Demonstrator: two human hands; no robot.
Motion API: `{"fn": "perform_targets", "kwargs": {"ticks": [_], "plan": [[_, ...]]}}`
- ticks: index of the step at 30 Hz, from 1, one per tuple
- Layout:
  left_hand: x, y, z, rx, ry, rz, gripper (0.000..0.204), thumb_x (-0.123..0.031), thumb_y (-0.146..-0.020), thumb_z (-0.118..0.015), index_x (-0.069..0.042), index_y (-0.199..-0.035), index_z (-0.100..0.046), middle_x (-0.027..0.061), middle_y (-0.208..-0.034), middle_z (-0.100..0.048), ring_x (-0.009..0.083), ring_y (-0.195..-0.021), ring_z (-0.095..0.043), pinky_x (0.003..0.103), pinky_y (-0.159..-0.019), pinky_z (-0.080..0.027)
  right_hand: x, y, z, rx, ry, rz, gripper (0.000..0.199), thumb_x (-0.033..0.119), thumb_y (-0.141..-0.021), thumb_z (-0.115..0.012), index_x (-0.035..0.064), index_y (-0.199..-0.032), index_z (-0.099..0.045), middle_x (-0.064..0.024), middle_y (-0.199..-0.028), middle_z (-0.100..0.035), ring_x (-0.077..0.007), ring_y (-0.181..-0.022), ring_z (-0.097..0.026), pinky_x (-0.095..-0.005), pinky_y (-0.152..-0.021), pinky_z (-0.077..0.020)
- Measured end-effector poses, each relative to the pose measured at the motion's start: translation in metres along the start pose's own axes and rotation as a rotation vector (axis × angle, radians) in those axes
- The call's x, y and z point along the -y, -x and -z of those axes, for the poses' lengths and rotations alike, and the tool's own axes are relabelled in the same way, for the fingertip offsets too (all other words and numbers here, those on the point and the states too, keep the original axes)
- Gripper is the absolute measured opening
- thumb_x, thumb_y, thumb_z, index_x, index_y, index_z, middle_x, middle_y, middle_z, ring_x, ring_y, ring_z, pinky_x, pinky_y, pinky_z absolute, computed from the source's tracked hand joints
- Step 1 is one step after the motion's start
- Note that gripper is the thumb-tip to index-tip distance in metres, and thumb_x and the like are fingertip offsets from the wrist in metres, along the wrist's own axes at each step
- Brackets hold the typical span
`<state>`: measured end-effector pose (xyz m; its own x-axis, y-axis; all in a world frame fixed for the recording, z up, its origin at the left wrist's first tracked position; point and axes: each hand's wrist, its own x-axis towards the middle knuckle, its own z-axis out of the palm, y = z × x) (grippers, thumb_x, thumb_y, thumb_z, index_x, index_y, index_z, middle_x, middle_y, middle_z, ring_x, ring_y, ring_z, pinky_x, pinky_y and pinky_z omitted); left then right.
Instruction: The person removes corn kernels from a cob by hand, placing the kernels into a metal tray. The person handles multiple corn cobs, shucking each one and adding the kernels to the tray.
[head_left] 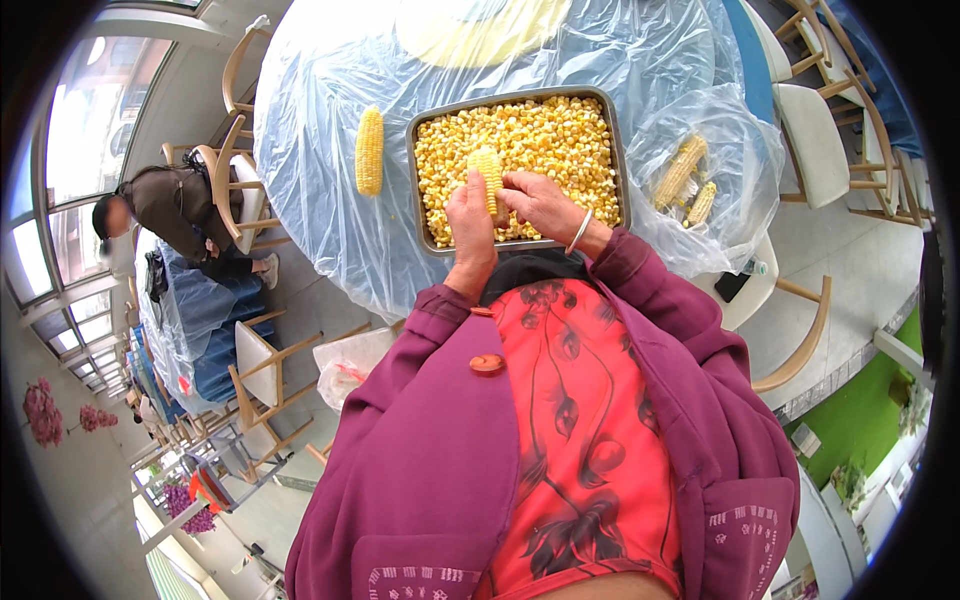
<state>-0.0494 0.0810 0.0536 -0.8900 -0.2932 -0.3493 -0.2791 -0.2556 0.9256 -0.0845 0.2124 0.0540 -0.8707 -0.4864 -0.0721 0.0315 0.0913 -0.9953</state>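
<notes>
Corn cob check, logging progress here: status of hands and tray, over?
Left hand grips corn cob; right hand on it. Tray full of kernels. Nothing in the way.

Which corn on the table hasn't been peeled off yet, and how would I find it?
Find the round table under clear plastic, then the metal tray of kernels. Left of the tray lies one whole cob, alone; the cobs on the right are bare and bagged.

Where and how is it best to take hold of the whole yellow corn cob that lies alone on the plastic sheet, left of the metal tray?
Probably around its thick middle. The whole yellow corn cob lies flat on the clear plastic table cover, its long axis pointing away from the person, apart from the rectangular metal tray. Come from above, fingers over its long sides. The left hand is nearer.
</notes>
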Motion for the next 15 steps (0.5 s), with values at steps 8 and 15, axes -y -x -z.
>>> {"fn": "perform_targets", "kwargs": {"ticks": [8,15], "plan": [[-0.002,0.002,-0.005,-0.033,-0.050,-0.065,0.031,-0.032,-0.097,-0.048,-0.006,-0.086,-0.060,-0.0014,-0.072,-0.056,0.0048,-0.055,-0.051,0.021,-0.046,-0.042,0.005,0.004,-0.001,0.023,-0.239,-0.115,0.025,0.018,-0.086,-0.051,-0.0056,-0.084,-0.056,-0.0103,-0.076,-0.059,-0.0167,-0.066,-0.055,-0.0323,-0.058,-0.0451],[0.000,0.003,-0.005,-0.071,-0.156,-0.127,0.037,-0.033,-0.096,-0.051,-0.003,-0.073,-0.053,0.0006,-0.064,-0.053,0.0056,-0.052,-0.046,0.024,-0.043,-0.039,0.003,0.002,0.000,0.058,-0.216,-0.103,0.021,0.014,-0.085,-0.047,-0.0044,-0.083,-0.055,-0.0104,-0.076,-0.058,-0.0152,-0.066,-0.056,-0.0292,-0.058,-0.0463]]}}
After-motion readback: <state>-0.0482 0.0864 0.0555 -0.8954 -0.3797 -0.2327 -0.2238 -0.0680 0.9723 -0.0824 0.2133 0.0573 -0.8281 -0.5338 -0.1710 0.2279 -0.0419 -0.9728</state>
